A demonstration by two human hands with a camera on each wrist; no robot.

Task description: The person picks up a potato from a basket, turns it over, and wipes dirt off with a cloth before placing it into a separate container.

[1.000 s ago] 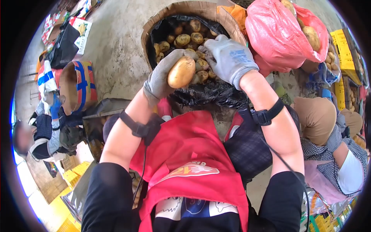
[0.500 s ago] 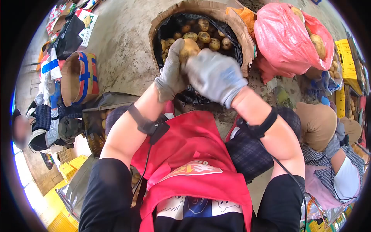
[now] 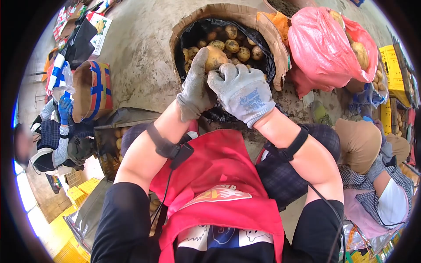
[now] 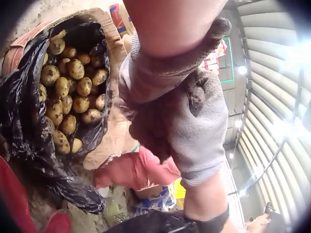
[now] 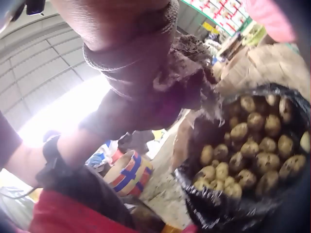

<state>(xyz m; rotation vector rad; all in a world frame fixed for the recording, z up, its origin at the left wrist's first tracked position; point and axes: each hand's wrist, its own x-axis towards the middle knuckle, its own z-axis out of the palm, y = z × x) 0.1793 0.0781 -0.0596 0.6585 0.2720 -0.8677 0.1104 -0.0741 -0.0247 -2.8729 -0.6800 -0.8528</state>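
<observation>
A large pale-brown potato [image 3: 215, 58] is held up over a cardboard box [image 3: 280, 52] lined with a black plastic bag [image 3: 261, 40]. My left hand [image 3: 195, 91], in a grey glove, grips the potato from the left, its thumb lying up along the side. From the right, my gloved right hand [image 3: 245, 93] has its fingers curled against the potato's lower edge, close to the left hand. Its fingertips are hidden in the head view. Beneath lie many loose potatoes [image 4: 75, 69] with dark, dirty patches, inside the bag.
A pink sack [image 3: 318, 48] of potatoes stands right of the box. Yellow crates [image 3: 392, 70] are farther right. An open carton with blue tape [image 3: 94, 92] sits on the left floor. One person [image 3: 57, 144] is at the left, another [image 3: 372, 184] close at my right.
The potato has moved from low in the left palm to up between both hands. My right hand has left the potatoes in the box and come over to it.
</observation>
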